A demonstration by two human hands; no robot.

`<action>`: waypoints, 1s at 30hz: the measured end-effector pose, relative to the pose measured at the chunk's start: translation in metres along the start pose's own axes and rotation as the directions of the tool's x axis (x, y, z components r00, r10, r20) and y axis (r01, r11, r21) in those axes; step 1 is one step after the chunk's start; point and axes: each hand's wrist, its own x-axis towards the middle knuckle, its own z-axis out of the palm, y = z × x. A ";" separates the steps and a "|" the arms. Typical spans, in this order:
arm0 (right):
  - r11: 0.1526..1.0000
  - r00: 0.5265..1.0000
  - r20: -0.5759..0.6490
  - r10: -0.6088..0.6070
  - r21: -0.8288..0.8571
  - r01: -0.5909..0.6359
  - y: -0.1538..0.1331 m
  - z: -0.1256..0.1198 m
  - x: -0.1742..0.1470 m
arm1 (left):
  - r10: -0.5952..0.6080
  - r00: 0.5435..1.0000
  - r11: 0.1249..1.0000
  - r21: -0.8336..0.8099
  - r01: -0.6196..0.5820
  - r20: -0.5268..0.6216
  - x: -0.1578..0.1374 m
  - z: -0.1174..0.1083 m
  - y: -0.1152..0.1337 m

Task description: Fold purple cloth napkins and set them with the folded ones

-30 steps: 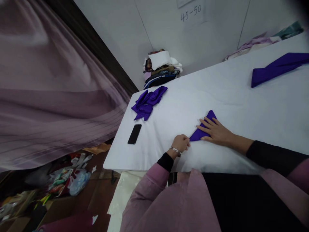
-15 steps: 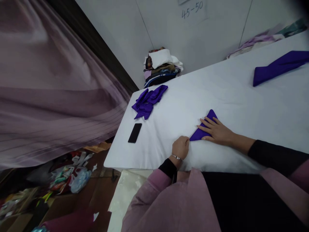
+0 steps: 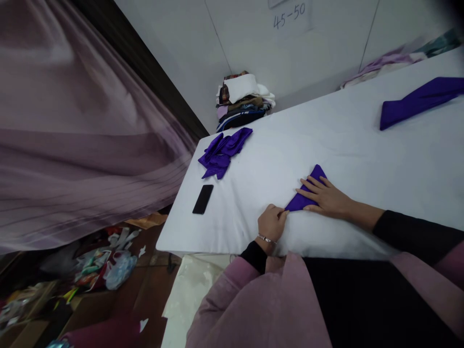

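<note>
A purple piece of fabric (image 3: 297,201), folded to a triangle, lies near the front edge of the white-covered table (image 3: 348,140). My left hand (image 3: 271,222) is closed, its thumb and finger pinching the fabric's left corner. Flat on top of the same piece rests my right hand (image 3: 328,197), fingers spread, hiding part of it. To the left lies a crumpled heap of purple fabric (image 3: 223,152). Another long purple fabric piece (image 3: 416,104) is at the far right of the table.
A black phone (image 3: 203,199) lies at the table's left end. Folded clothes (image 3: 242,101) are stacked behind it by the wall. A mauve curtain (image 3: 90,121) hangs at left, above bags and boxes on the floor. Lilac cloth (image 3: 387,63) lies along the back edge.
My left hand has shifted slightly at the fabric's corner, its thumb and finger now reaching further right over the tip. My right hand stays in place.
</note>
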 end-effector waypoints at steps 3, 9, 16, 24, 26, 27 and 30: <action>1.000 1.000 0.010 0.008 -0.015 -0.008 -0.001 -0.001 0.001 | -0.024 1.000 0.999 0.040 0.025 -0.012 0.001 0.002 0.001; 1.000 1.000 0.014 0.014 0.010 -0.014 0.000 -0.001 0.001 | -0.032 0.999 0.993 0.117 0.034 -0.017 0.002 0.002 0.005; 0.999 0.999 0.035 0.026 -0.020 -0.026 -0.001 -0.002 0.002 | -0.102 0.994 0.992 0.067 0.105 -0.042 0.002 -0.008 -0.009; 1.000 1.000 0.029 0.005 -0.017 -0.005 -0.002 -0.004 0.003 | 0.323 0.946 0.946 -0.009 -0.324 -0.040 -0.002 0.006 0.034; 1.000 1.000 0.009 -0.010 -0.020 0.010 -0.002 -0.004 0.003 | 0.381 0.923 0.924 0.005 -0.382 0.048 -0.003 0.018 0.042; 1.000 1.000 0.001 -0.016 -0.022 0.016 -0.002 -0.003 0.003 | 0.381 0.921 0.924 0.008 -0.382 0.077 -0.003 0.023 0.043; 0.999 0.999 -0.015 -0.028 -0.031 0.028 -0.003 -0.002 0.003 | 0.344 0.930 0.937 0.018 -0.349 0.130 -0.003 0.034 0.038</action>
